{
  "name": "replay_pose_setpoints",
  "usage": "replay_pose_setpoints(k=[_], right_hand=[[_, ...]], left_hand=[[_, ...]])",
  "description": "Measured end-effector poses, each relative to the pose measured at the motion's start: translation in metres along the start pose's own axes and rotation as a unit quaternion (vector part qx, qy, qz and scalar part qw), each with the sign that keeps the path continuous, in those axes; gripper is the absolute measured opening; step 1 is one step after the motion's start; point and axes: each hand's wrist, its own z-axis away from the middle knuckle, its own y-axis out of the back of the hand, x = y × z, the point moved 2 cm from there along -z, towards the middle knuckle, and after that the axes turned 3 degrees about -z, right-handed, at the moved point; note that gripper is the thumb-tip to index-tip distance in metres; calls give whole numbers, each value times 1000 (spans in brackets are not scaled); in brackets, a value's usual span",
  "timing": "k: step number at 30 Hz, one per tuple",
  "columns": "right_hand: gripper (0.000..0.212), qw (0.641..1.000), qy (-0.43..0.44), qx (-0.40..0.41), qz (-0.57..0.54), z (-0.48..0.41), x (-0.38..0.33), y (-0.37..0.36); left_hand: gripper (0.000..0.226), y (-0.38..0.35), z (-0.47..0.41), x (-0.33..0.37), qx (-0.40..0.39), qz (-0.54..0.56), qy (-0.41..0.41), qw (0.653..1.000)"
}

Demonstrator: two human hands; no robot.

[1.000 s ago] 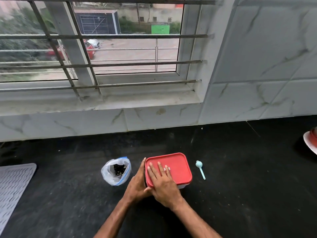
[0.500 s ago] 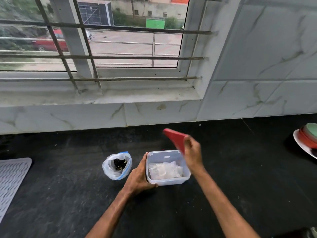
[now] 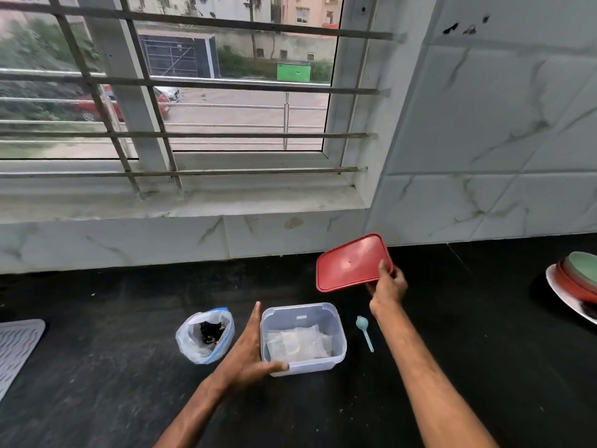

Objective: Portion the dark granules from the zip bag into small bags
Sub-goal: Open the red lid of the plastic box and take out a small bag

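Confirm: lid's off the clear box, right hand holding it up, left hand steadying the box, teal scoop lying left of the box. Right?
One thing is off: the teal scoop lies right of the clear box, not left; the zip bag is on the left. The head view shows it. The rest stands: right hand holds the red lid up, left hand steadies the box.

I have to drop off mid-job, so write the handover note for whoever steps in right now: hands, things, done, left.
Right hand: fingers pinch the red rectangular plastic lid, held in the air behind the box.
Left hand: open, braced against the left wall of the clear plastic box.
Small clear bags lie in the box. The open zip bag of dark granules stands left of it; the small teal scoop lies to its right.
Done: box opened.
Left: set the lid down, take out bags, portion granules.
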Motion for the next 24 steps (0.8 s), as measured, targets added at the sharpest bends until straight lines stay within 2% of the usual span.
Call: replay_pose_setpoints(k=[4, 6, 9, 12, 15, 18, 21, 22, 24], right_hand=[[25, 996, -40, -40, 67, -23, 42, -6], [26, 984, -27, -36, 174, -36, 64, -4], [36, 934, -10, -36, 356, -44, 79, 4], [56, 846, 56, -72, 526, -47, 81, 8], [70, 744, 178, -209, 610, -55, 87, 2], [72, 609, 217, -354, 676, -65, 94, -9], [72, 481, 198, -431, 737, -70, 104, -13], [74, 457, 180, -445, 748, -71, 109, -13], [76, 443, 163, -451, 757, -73, 117, -12]], left_hand=[[114, -4, -4, 6, 65, -100, -5, 993], [104, -7, -9, 8, 77, -154, 1, 985], [98, -15, -15, 14, 72, -200, 35, 977], [101, -27, -22, 13, 66, -219, 58, 972], [100, -35, -27, 12, 70, -259, 81, 960], [98, -38, -32, 13, 65, -292, 93, 950], [97, -40, -37, 12, 62, -309, 101, 944], [96, -41, -38, 12, 61, -313, 107, 942], [96, -41, -38, 13, 58, -318, 119, 939]])
